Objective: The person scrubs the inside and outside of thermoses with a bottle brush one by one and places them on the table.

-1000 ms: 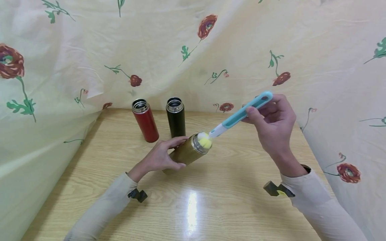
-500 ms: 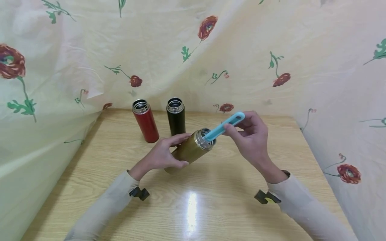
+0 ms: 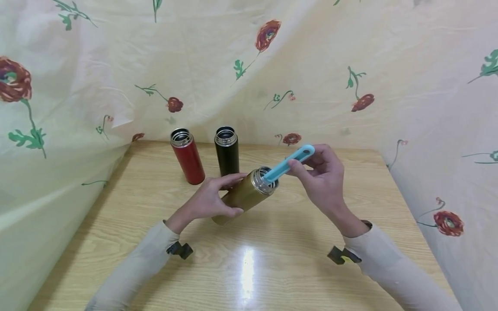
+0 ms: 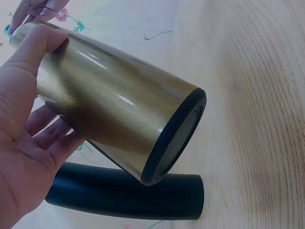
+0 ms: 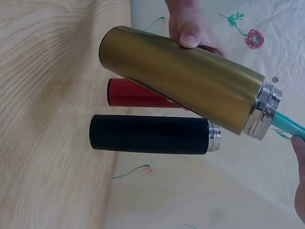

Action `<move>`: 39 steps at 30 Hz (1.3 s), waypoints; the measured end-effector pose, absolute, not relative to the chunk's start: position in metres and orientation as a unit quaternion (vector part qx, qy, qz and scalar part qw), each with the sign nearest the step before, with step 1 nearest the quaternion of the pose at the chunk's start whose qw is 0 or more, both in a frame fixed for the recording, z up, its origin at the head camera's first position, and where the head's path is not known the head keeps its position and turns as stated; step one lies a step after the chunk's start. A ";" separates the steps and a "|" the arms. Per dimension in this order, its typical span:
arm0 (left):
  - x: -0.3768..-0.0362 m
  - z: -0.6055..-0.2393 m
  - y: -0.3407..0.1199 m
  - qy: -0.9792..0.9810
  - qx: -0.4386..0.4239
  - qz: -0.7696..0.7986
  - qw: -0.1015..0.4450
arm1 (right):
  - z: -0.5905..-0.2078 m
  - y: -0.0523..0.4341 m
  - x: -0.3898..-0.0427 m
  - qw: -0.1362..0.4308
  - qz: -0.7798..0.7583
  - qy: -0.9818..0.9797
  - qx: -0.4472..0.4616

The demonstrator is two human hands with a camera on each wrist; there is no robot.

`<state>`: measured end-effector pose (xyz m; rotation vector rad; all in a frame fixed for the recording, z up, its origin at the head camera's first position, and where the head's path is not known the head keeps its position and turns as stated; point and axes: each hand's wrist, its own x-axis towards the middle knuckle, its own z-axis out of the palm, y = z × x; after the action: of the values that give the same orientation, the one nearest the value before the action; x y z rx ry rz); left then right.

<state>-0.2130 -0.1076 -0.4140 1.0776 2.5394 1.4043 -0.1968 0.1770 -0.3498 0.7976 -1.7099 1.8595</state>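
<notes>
My left hand [image 3: 212, 198] grips a gold thermos bottle [image 3: 246, 192] around its body, tilted with its open steel mouth up to the right. In the left wrist view the black-rimmed base of the gold bottle [image 4: 119, 100] shows above the table. Between thumb and fingers my right hand [image 3: 324, 181] pinches the light blue handle of a bottle brush [image 3: 288, 165]. The brush's head is hidden inside the bottle, and its handle slants out of the mouth. In the right wrist view only part of the right hand [image 5: 300, 176] appears at the edge.
An uncapped red thermos [image 3: 188, 157] stands upright at the back left of the wooden table [image 3: 303, 268]. Beside it an uncapped black thermos [image 3: 227, 151] stands just behind the gold bottle. A flowered cloth [image 3: 218, 56] hangs around the back and sides.
The right hand has moved down and left, pushing the brush's sponge head from the mouth into the gold bottle. Over the last half second both hands have stayed nearly still.
</notes>
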 end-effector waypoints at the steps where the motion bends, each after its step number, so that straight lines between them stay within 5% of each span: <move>1: -0.213 -0.414 -0.107 0.820 0.348 0.454 0.023 | -0.350 0.177 -0.197 0.244 0.681 -0.625 0.292; 39: -0.215 -0.425 -0.107 0.792 0.344 0.501 0.050 | -0.341 0.182 -0.191 0.261 0.696 -0.600 0.296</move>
<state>-0.2146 -0.1065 -0.4252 1.0477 2.4132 1.5273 -0.1913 0.1822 -0.3407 0.8015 -1.6242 1.8841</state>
